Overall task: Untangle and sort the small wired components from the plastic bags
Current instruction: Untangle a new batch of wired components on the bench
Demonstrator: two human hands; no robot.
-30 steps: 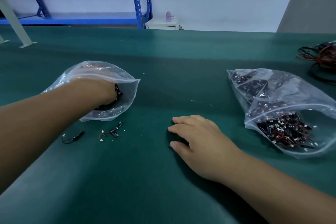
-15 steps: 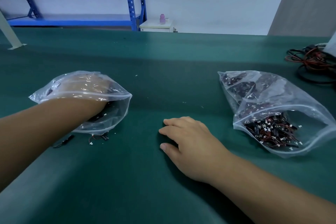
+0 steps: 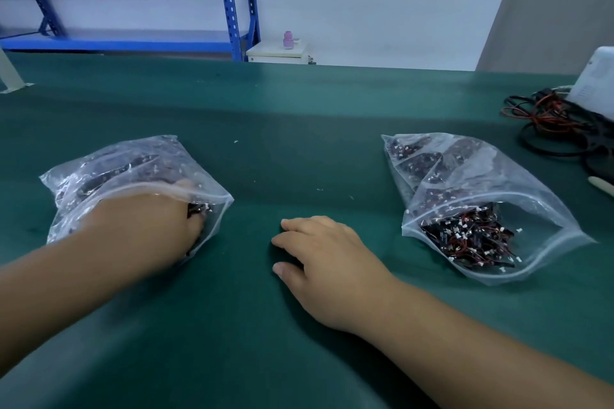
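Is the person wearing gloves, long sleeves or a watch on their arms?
No. The left hand and the right hand are both bare, with no gloves or rings showing. Both forearms are bare too, right to the picture's edge: no sleeve, watch or bracelet in view. Part of the left hand is blurred behind a clear plastic bag, so that part cannot be checked.

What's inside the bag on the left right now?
The left hand reaches into the bag, among dark wired parts. Its fingertips are hidden behind crumpled plastic, so any grip is unclear.
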